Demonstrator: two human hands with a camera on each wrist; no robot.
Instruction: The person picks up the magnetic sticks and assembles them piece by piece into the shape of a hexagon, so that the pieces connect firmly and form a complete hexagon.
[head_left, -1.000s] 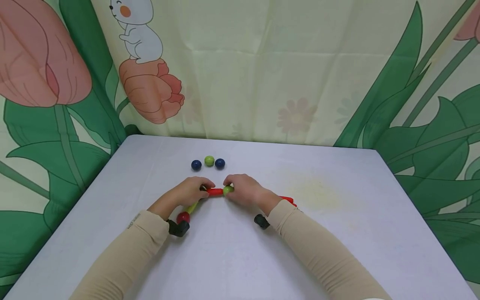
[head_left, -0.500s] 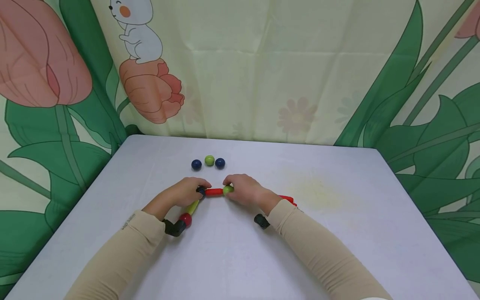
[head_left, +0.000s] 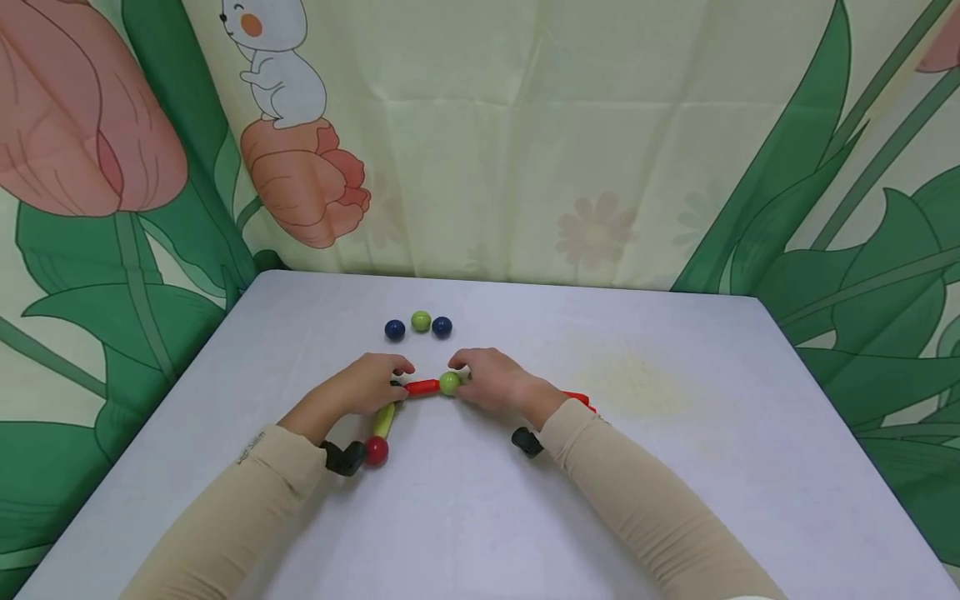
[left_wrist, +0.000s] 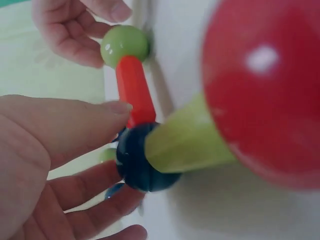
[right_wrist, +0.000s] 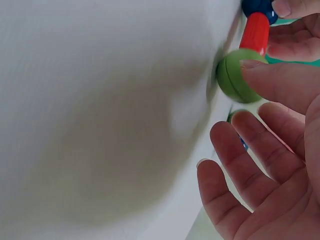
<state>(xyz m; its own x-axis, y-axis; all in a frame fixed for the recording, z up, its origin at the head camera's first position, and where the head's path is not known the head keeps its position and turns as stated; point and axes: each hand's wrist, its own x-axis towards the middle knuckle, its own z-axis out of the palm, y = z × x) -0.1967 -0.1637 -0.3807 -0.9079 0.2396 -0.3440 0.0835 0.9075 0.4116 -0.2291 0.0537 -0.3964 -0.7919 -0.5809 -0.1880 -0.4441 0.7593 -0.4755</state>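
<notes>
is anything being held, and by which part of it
The left hand appears to hold the blue ball, where it meets the red rod. The right hand is at the rod's green ball, with no clear grip.

Between the forearms, the near white tabletop (head_left: 457,525) gives a broad way in, bordered on the left by the red ball (head_left: 377,451) and yellow-green rod (head_left: 383,423). Farther up, the red rod (head_left: 422,388) and green ball (head_left: 450,383) bar the gap from left hand (head_left: 363,385) to right hand (head_left: 491,382). A strip runs behind them, before three loose balls (head_left: 421,321) (too close together for fingers to pass). Beyond some red pieces (head_left: 579,398) beside the right wrist, room widens.
</notes>
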